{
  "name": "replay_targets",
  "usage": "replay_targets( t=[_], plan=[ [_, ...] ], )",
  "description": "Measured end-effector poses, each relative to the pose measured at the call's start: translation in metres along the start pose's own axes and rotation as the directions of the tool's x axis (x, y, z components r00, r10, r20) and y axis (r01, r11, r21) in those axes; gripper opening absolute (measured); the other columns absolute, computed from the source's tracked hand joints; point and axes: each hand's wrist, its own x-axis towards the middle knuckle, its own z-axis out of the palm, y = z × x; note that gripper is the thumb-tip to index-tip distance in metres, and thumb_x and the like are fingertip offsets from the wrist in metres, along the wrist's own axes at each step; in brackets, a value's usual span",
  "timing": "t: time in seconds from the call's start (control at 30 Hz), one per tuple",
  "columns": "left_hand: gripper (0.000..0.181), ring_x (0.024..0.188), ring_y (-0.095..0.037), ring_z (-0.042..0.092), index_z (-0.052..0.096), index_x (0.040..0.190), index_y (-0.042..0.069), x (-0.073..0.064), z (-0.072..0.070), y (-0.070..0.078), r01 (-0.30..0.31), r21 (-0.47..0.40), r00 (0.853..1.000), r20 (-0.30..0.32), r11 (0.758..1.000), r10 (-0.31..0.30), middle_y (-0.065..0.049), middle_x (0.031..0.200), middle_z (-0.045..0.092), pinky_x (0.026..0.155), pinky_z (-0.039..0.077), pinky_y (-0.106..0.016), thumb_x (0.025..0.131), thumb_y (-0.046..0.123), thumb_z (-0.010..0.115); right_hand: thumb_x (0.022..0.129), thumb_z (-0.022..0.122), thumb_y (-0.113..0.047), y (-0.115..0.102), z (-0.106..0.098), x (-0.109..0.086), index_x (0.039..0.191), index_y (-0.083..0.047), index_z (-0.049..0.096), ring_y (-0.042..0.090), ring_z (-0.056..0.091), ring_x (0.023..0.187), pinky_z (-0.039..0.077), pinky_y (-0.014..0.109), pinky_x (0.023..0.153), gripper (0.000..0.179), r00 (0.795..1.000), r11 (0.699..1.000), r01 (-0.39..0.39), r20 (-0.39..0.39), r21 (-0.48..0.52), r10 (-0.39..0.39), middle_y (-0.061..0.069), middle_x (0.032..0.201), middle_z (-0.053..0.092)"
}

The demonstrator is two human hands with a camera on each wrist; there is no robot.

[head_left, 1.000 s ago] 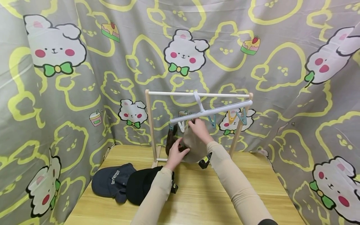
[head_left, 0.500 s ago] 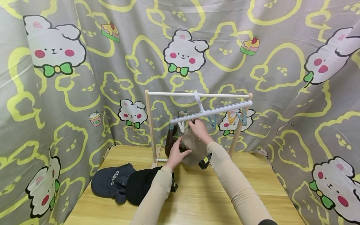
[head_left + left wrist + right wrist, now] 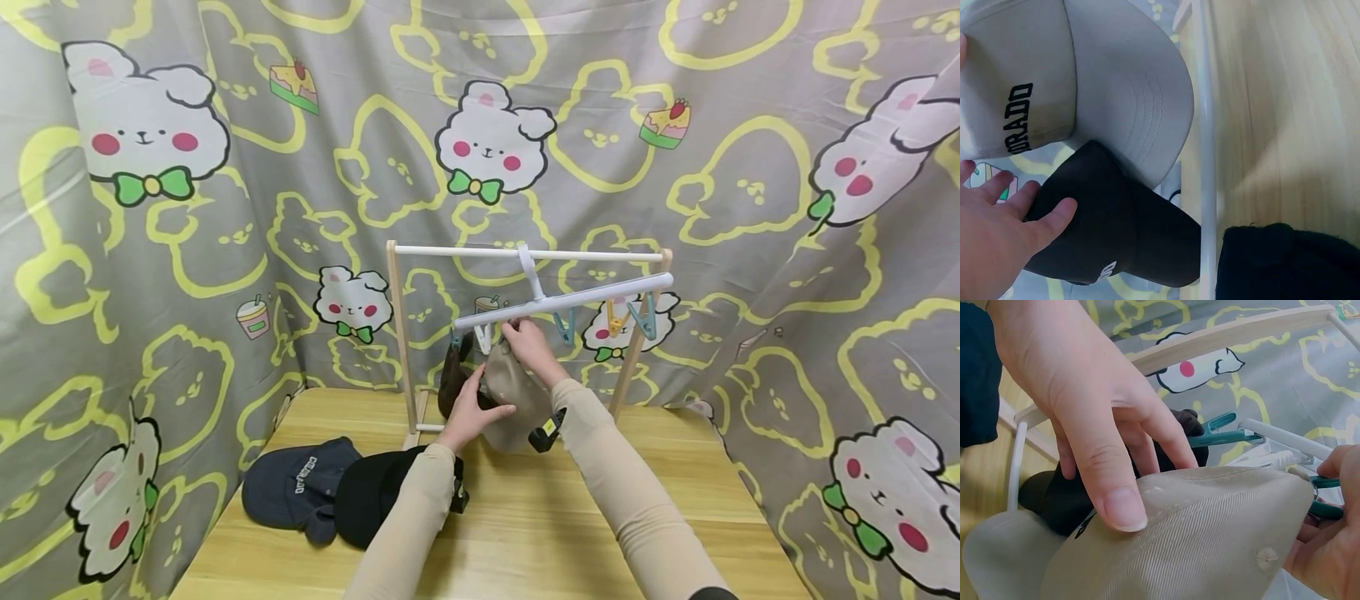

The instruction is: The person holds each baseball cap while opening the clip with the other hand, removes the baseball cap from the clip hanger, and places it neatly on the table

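A beige cap (image 3: 513, 392) with dark lettering hangs below the sloping white hanger (image 3: 570, 300), its brim pointing down in the left wrist view. At the cap's upper edge, my right hand (image 3: 528, 346) pinches a green clip (image 3: 1325, 509) between thumb and fingers. My left hand (image 3: 468, 412) is spread beside the cap, the thumb extended over its crown in the right wrist view. Behind these fingers hangs a dark cap (image 3: 1094, 215), held by another green clip (image 3: 1216, 434) at the hanger's left end.
The hanger hooks over a wooden rack's white rail (image 3: 450, 249). A white clip (image 3: 482, 337), a yellow clip (image 3: 617, 318) and blue ones hang along it. On the table (image 3: 570, 533), a navy cap (image 3: 288, 487) and a black cap (image 3: 375, 496) lie left of the rack.
The beige cap hangs slightly lower and further left. My left hand has shifted a little, its thumb more extended. The hanger's right end has dipped slightly; my right hand stays at the clip.
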Motion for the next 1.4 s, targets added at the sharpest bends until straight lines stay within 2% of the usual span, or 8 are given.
replay_targets(
  t=[0.13, 0.33, 0.43, 0.6, 0.9, 1.07, 1.23, 1.4],
  plan=[
    [0.112, 0.151, -0.030, 0.019, 0.007, 0.157, 0.029, 0.002, 0.002, 0.002, -0.006, -0.017, 1.000, 0.023, 1.000, 0.007, -0.005, 0.165, 0.012, 0.116, 0.027, -0.057, 0.075, 0.057, 0.077, 0.099, 0.041, -0.032, -0.001, -0.001, -0.001, 0.088, -0.010, 0.049, 0.012, 0.038, 0.047, 0.035, 0.027, 0.045, 0.026, 1.000, 1.000, -0.020, 0.019, 0.020, 0.020, 0.000, 0.061, 0.043],
    [0.117, 0.152, -0.029, 0.015, 0.002, 0.158, 0.023, 0.004, 0.005, 0.005, -0.032, -0.035, 0.999, 0.012, 0.999, 0.033, -0.004, 0.165, 0.008, 0.118, 0.025, -0.055, 0.075, 0.049, 0.081, 0.100, 0.040, -0.034, -0.001, 0.001, -0.002, 0.098, -0.009, 0.052, 0.013, 0.041, 0.050, 0.038, 0.027, 0.047, 0.028, 0.999, 0.999, -0.029, 0.031, 0.033, 0.028, 0.001, 0.067, 0.046],
    [0.119, 0.151, -0.028, 0.016, 0.001, 0.158, 0.024, 0.004, 0.007, 0.008, -0.024, -0.041, 1.000, 0.002, 0.999, 0.024, -0.004, 0.165, 0.008, 0.118, 0.026, -0.054, 0.073, 0.050, 0.082, 0.100, 0.039, -0.035, -0.001, 0.002, -0.003, 0.099, -0.008, 0.053, 0.013, 0.042, 0.052, 0.039, 0.027, 0.049, 0.030, 0.999, 0.999, -0.032, 0.031, 0.038, 0.031, 0.002, 0.069, 0.047],
    [0.119, 0.149, -0.029, 0.023, 0.004, 0.157, 0.026, 0.006, 0.010, 0.010, -0.025, -0.022, 0.999, -0.034, 0.999, 0.024, -0.007, 0.163, 0.014, 0.115, 0.031, -0.054, 0.071, 0.054, 0.082, 0.099, 0.039, -0.035, -0.003, 0.003, -0.004, 0.096, -0.010, 0.051, 0.014, 0.042, 0.054, 0.038, 0.027, 0.049, 0.028, 0.999, 0.999, -0.034, 0.028, 0.036, 0.033, 0.003, 0.070, 0.046],
    [0.104, 0.141, -0.030, 0.037, 0.016, 0.154, 0.017, 0.007, 0.011, 0.011, -0.045, 0.010, 0.994, -0.099, 0.999, 0.046, -0.012, 0.157, 0.029, 0.112, 0.037, -0.050, 0.076, 0.038, 0.082, 0.098, 0.040, -0.033, -0.004, 0.002, -0.004, 0.084, -0.012, 0.046, 0.016, 0.045, 0.059, 0.039, 0.027, 0.051, 0.027, 1.000, 1.000, -0.017, 0.011, 0.024, 0.017, 0.004, 0.073, 0.045],
    [0.098, 0.135, -0.032, 0.044, 0.023, 0.152, 0.014, 0.004, 0.012, 0.012, -0.057, 0.061, 0.988, -0.140, 0.997, 0.065, -0.014, 0.152, 0.036, 0.108, 0.040, -0.050, 0.076, 0.037, 0.081, 0.099, 0.040, -0.032, -0.004, 0.002, -0.005, 0.088, -0.010, 0.048, 0.015, 0.044, 0.058, 0.038, 0.027, 0.052, 0.026, 1.000, 1.000, -0.005, 0.012, 0.029, 0.004, 0.004, 0.074, 0.045],
    [0.091, 0.127, -0.032, 0.051, 0.030, 0.149, 0.013, 0.001, 0.012, 0.011, -0.073, 0.111, 0.977, -0.192, 0.991, 0.094, -0.013, 0.147, 0.042, 0.102, 0.044, -0.051, 0.077, 0.038, 0.079, 0.097, 0.042, -0.030, -0.002, 0.001, -0.004, 0.094, -0.007, 0.053, 0.016, 0.045, 0.063, 0.038, 0.026, 0.056, 0.026, 0.999, 0.999, 0.035, -0.026, -0.007, -0.036, 0.004, 0.077, 0.048],
    [0.086, 0.125, -0.031, 0.052, 0.035, 0.146, 0.013, -0.004, 0.009, 0.013, -0.057, 0.161, 0.968, -0.231, 0.985, 0.094, -0.012, 0.144, 0.046, 0.100, 0.045, -0.050, 0.077, 0.038, 0.079, 0.096, 0.042, -0.030, 0.000, 0.000, -0.003, 0.095, -0.007, 0.053, 0.015, 0.045, 0.058, 0.038, 0.026, 0.054, 0.026, 0.999, 0.999, 0.040, -0.023, -0.025, -0.041, 0.002, 0.070, 0.047]
  ],
)
